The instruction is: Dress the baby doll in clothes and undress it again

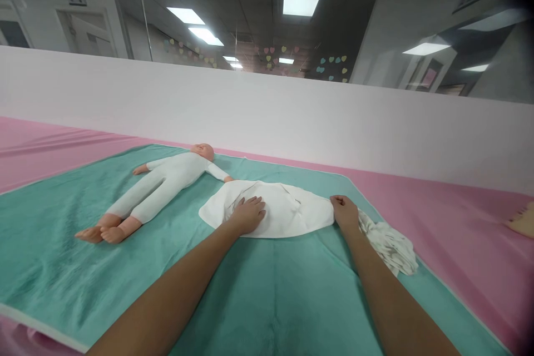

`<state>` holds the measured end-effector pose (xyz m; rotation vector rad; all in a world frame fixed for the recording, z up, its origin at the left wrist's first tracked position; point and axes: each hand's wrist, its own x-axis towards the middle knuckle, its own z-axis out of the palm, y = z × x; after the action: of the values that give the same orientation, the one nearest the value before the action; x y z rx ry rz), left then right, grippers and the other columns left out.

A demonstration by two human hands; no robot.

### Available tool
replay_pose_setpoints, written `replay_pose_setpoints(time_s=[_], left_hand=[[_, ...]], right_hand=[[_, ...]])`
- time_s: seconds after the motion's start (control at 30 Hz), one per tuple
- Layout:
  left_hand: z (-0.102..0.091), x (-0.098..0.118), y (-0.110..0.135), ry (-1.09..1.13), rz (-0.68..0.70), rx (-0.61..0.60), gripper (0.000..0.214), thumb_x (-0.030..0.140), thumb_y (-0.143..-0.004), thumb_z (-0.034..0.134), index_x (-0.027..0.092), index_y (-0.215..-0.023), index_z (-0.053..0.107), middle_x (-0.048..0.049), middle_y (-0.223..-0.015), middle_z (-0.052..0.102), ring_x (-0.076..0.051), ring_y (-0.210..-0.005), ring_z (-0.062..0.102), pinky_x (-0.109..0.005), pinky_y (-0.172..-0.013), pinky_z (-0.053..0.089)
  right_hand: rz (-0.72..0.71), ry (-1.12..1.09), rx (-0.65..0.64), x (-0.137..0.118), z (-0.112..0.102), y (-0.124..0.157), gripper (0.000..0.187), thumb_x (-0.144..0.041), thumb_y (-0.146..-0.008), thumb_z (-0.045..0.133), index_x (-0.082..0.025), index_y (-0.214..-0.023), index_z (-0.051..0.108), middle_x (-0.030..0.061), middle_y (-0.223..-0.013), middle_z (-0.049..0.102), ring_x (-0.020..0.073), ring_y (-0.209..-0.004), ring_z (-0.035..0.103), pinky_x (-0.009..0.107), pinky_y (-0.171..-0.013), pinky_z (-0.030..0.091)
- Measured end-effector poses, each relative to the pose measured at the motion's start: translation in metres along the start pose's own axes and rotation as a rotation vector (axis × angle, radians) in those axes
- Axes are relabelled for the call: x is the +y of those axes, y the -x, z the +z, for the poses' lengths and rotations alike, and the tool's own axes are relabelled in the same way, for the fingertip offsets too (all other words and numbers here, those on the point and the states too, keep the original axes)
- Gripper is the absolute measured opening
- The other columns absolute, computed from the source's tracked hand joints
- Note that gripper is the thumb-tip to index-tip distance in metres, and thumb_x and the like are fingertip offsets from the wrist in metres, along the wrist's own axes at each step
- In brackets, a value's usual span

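Note:
A white cloth (287, 211), oval in outline and slightly creased, lies spread on a green blanket (258, 289). My left hand (249, 214) rests flat on its left part, fingers stretched out. At the cloth's right tip, my right hand (345, 212) pinches the edge between thumb and fingers. A baby doll (167, 181) in a white long-sleeved suit lies on its back to the left, its feet toward the lower left. One hand of the doll meets the cloth's upper left edge. Crumpled patterned fabric (392, 245) lies just right of my right wrist.
Pink sheeting (450, 222) surrounds the green blanket. Behind it rises a low white wall (267, 117) with glass (258, 22) above, where ceiling lights show. Part of a beige object (521, 219) appears at the far right edge.

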<state>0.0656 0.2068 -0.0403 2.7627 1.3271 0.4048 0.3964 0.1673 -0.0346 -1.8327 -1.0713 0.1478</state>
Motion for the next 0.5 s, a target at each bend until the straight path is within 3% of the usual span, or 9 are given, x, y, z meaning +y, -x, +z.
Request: replay_pose_setpoints(time_s=[0.27, 0.5], left_hand=[[0.0, 0.0, 0.0, 0.015, 0.003, -0.005, 0.041, 0.037, -0.095, 0.025, 0.025, -0.128, 0.046, -0.004, -0.144, 0.038, -0.02, -0.133, 0.031, -0.049, -0.109, 0.023], [0.001, -0.001, 0.0, 0.015, -0.006, 0.002, 0.041, 0.037, -0.095, 0.025, 0.024, -0.128, 0.047, -0.0028, -0.144, 0.038, -0.021, -0.133, 0.031, -0.05, -0.109, 0.023]], right_hand=[[-0.011, -0.034, 0.079, 0.014, 0.006, -0.009, 0.04, -0.045, -0.073, 0.047, -0.014, -0.091, 0.065, 0.0085, -0.087, 0.067, 0.0194, -0.076, 0.058, 0.027, -0.066, 0.042], [-0.021, 0.093, 0.119, 0.004, 0.001, -0.001, 0.03, -0.039, -0.078, 0.046, -0.019, -0.092, 0.064, 0.0061, -0.09, 0.066, 0.0197, -0.081, 0.057, 0.027, -0.07, 0.037]])
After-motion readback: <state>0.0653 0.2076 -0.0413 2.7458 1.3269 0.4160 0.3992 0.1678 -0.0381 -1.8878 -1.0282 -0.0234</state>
